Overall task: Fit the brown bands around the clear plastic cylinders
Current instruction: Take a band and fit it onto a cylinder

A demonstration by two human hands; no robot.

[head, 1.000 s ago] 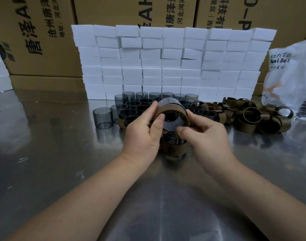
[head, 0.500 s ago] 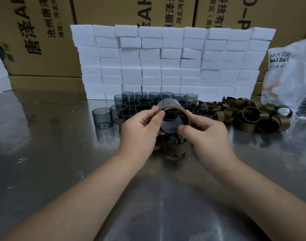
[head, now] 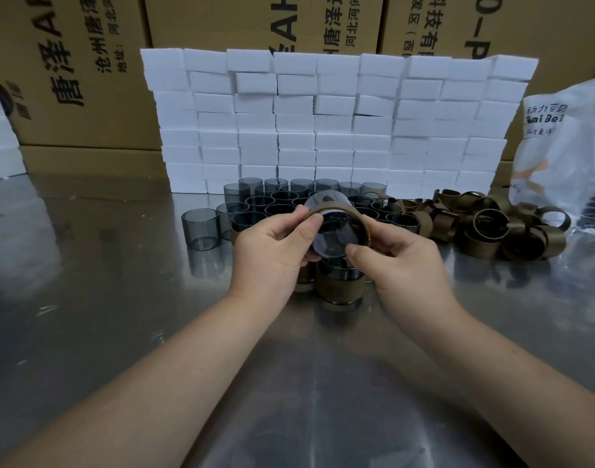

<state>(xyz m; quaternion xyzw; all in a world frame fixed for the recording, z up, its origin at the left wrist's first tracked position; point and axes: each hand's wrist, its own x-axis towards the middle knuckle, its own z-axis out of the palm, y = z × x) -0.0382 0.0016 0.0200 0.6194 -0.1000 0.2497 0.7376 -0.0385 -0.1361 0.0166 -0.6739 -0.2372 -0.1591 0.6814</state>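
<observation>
Both my hands hold one smoky clear plastic cylinder (head: 330, 231) tilted toward me above the table, with a brown band (head: 353, 216) wrapped round its upper part. My left hand (head: 272, 251) grips the cylinder's left side. My right hand (head: 397, 255) pinches the band and the cylinder's lower right rim. Directly below stands a banded cylinder (head: 340, 288). A cluster of several bare cylinders (head: 276, 201) stands behind, one lone cylinder (head: 200, 228) at its left. A heap of loose brown bands (head: 492, 224) lies to the right.
A wall of stacked white foam blocks (head: 323, 123) rises behind the cylinders, with cardboard boxes (head: 87, 62) behind it. A white plastic bag (head: 566, 153) stands at the far right. The table (head: 87, 315) is shiny metal.
The brown band has slid further along the cylinder, and the cylinder has tipped its open end more toward me. Both hands kept their hold and shifted only slightly.
</observation>
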